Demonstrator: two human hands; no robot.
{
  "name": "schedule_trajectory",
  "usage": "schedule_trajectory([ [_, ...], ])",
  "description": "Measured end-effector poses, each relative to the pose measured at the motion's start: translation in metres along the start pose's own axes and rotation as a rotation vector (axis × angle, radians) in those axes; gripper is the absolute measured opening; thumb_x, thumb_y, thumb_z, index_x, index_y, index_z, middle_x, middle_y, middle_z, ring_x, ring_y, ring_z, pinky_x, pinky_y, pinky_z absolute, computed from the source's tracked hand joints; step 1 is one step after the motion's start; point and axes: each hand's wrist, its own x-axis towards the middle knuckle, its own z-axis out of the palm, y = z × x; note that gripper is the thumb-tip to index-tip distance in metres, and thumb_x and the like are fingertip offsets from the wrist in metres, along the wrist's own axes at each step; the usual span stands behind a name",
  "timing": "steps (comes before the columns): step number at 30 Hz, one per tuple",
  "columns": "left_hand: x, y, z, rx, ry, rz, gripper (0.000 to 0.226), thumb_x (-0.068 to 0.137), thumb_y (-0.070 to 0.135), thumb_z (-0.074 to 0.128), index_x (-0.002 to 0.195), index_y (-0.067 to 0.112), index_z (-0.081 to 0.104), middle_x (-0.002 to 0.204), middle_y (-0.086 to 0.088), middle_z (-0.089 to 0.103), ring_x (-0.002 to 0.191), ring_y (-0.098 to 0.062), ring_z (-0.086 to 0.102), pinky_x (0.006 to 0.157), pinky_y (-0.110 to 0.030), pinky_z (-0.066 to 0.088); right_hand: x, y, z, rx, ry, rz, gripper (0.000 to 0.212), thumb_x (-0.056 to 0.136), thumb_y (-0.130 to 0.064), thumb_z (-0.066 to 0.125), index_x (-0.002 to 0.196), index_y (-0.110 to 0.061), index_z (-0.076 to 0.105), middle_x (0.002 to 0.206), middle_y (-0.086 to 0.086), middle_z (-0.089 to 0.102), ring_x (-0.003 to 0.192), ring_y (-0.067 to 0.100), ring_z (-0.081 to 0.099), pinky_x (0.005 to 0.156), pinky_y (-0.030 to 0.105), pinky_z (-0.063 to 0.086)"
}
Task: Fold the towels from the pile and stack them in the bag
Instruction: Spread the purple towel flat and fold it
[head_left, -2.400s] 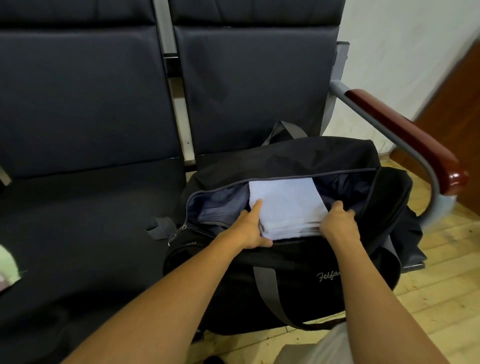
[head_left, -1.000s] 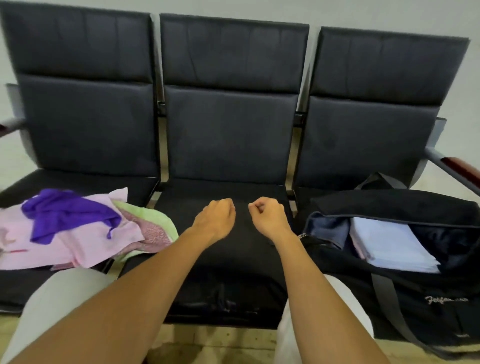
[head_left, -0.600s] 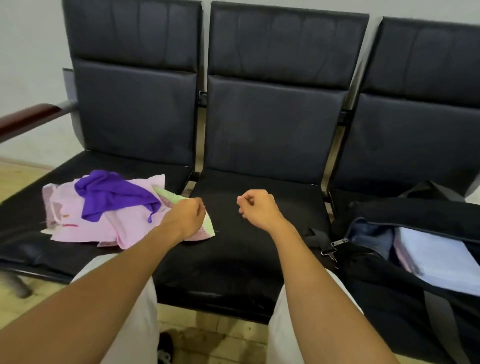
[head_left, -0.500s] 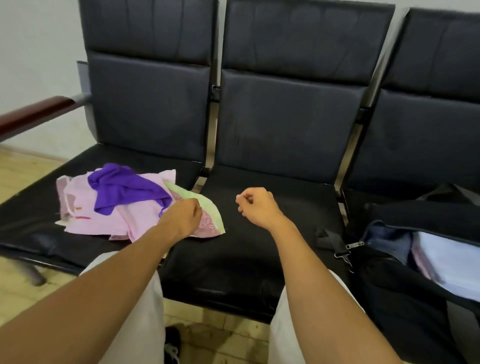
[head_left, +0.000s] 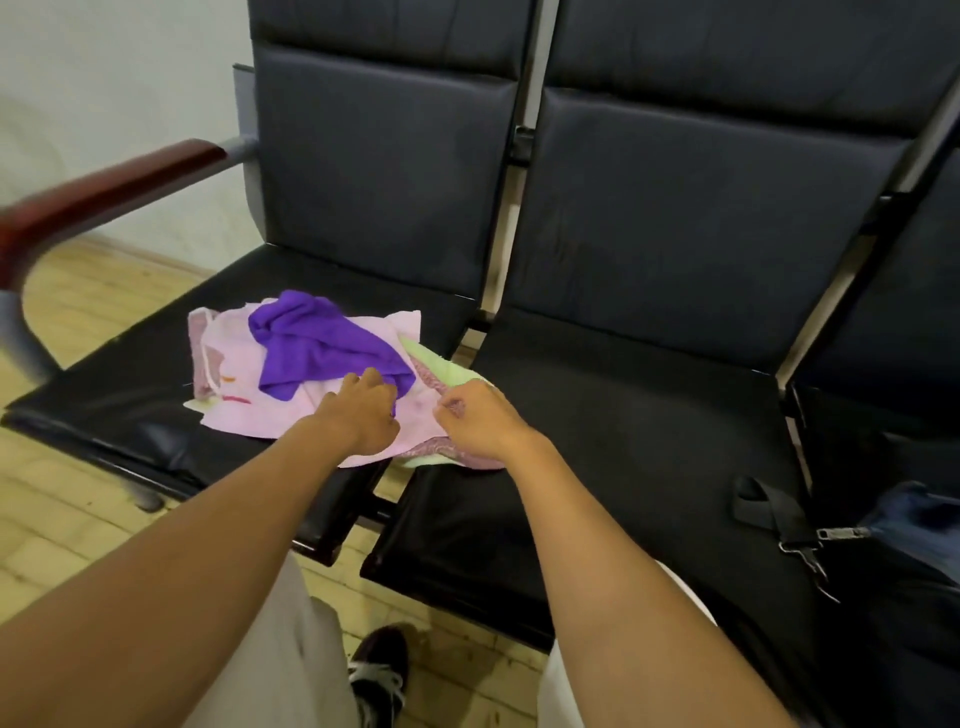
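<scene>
Purple cloth (head_left: 317, 343) tops the pile (head_left: 234, 410), which lies on the seat (head_left: 130, 405) just ahead of and to the left of both hands; under it is a pink towel (head_left: 234, 364), and a green towel (head_left: 457, 371) with a patterned mauve one (head_left: 447, 449) pokes out on the side nearest the right hand. The left hand (head_left: 361, 413) is over the pink towel with its fingers curled down at the purple edge; whether they have actually pinched the cloth cannot be told. The right hand (head_left: 480, 421) hangs just beside it, fingers loosely curled with thumb near forefinger, and it appears to hold nothing. The bag (head_left: 904, 525) sits well to the right of the right hand, only its dark edge, a strap (head_left: 769, 506) and a zip pull (head_left: 841, 532) showing at the frame border.

Judging from this, the risk is a snagged pick: the towels overlap, so lifting the purple one by a single edge may drag the pink one along or tip the pile off the seat's front lip onto the floor. A one-corner grasp would also leave the cloth twisted and awkward to fold flat.

No brand, label or writing can be read; the small red and orange marks on the pink towel are too blurred to make out.
</scene>
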Motion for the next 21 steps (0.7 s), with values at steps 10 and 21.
schedule_trajectory([
  [10,0.015,-0.036,0.003,0.112,-0.128,-0.148,0.066,0.096,0.025,0.052,0.153,0.013,0.020,0.162,-0.006,-0.015,0.149,-0.033,-0.008,0.117,-0.053,0.014,0.041,-0.037,0.062,-0.205,-0.022,-0.036,0.053,0.104,-0.034,0.044,0.153,-0.020,0.032,0.164,0.008,0.012,0.151,0.031,0.009,0.120,0.047,0.020],
  [21,0.029,-0.045,-0.015,-0.135,0.408,-0.194,0.017,0.097,0.013,0.051,0.109,0.006,0.061,0.108,-0.012,0.063,0.098,-0.027,0.057,0.094,-0.039,0.042,0.061,-0.040,0.076,0.008,0.189,-0.047,0.035,0.100,-0.017,0.051,0.134,-0.009,0.053,0.142,0.012,0.046,0.130,0.031,0.043,0.105,0.040,0.044],
])
